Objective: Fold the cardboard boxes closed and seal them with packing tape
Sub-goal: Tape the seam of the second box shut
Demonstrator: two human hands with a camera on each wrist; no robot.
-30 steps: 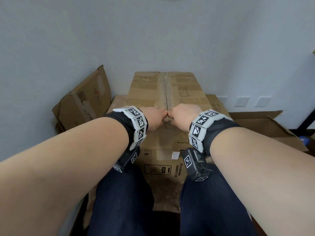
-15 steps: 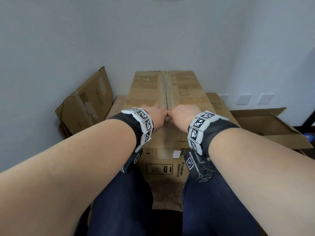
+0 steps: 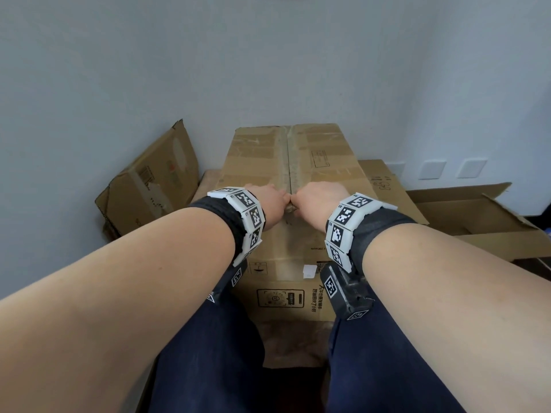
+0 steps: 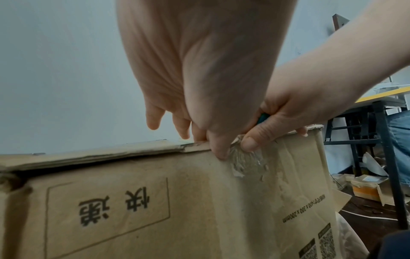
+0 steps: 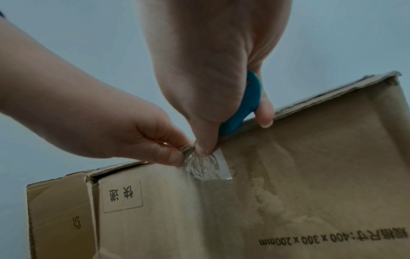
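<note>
A closed cardboard box [image 3: 325,177] stands in front of me, with clear packing tape [image 3: 287,162] running along its top seam. Both hands meet at the near end of that seam. The tape's wrinkled end [image 5: 208,168] hangs down over the box's front face [image 4: 155,201]. My left hand [image 3: 268,201] pinches the left side of that tape end between thumb and forefinger, its other fingers lying over the top edge. My right hand [image 3: 319,198] grips a teal cutter [image 5: 246,108] in its fingers. Its thumb [image 5: 204,147] presses the tape onto the cardboard.
A flattened box [image 3: 149,180] leans on the wall at the left. An open box [image 3: 477,216] lies at the right, and another carton [image 3: 384,186] sits under the taped one. My legs flank the box's near side. A black-legged table [image 4: 381,140] stands to the right.
Both hands stay together at the near end of the seam. Only the head view has shifted slightly.
</note>
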